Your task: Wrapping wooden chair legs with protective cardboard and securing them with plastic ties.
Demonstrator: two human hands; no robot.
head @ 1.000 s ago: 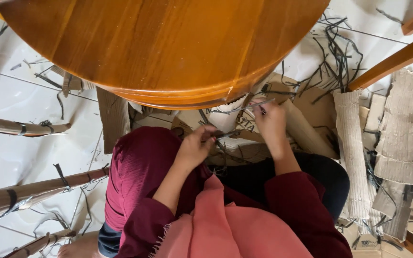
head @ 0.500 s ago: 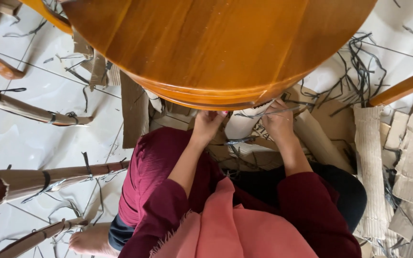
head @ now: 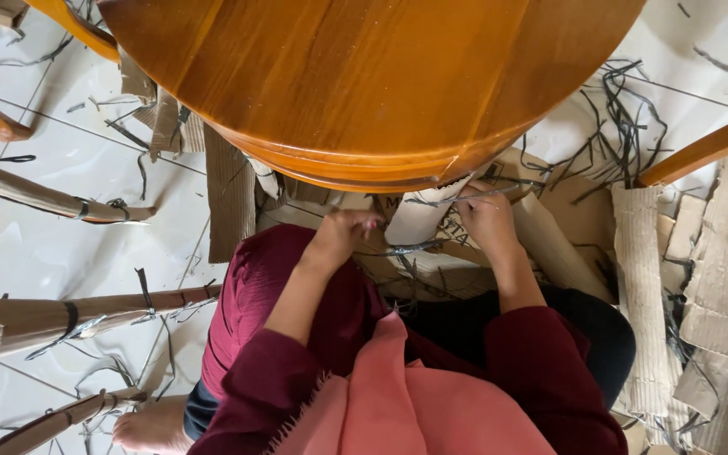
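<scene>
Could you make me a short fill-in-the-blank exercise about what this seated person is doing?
1. Both hands work just below the edge of a round, glossy ____ table top.
2. The right hand grips a thin dark ____.
3. The left hand rests above a dark red ____-covered knee.
4. Strips of brown corrugated ____ lie on the white tiled floor.

Missing words: wooden; strap; trouser; cardboard

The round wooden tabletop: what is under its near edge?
Under the round wooden tabletop both hands work: the left hand and the right hand handle a grey strap on cardboard-wrapped parts. Whatever lies farther beneath is covered by the top.
</scene>
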